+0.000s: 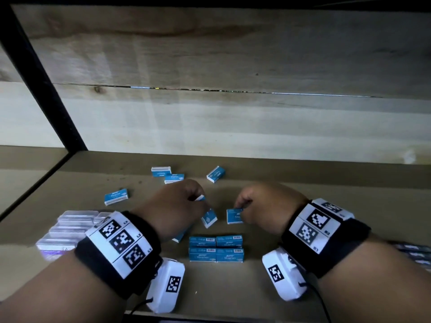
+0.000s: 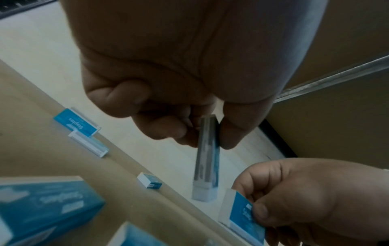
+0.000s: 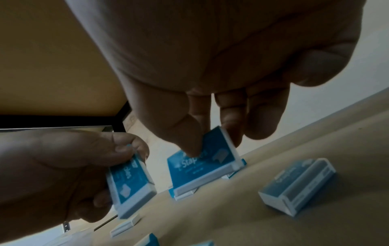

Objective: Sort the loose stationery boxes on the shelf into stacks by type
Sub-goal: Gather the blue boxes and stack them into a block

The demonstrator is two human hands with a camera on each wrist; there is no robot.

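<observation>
Nearest me, the tidy staple stack (image 1: 216, 248) sits on the shelf (image 1: 303, 294), just short of both hands; my left hand (image 1: 177, 206) pinches one staple box (image 1: 209, 217) on edge, my right hand (image 1: 258, 203) pinches another box (image 1: 234, 216) flat, equally near

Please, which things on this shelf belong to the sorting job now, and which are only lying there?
Part of the job:
- staple box held by the left hand
- staple box pinched by the right hand
- stacked staple boxes
- loose staple boxes

Only lying there:
- silvery packs at the left, untouched
- wooden shelf itself
</observation>
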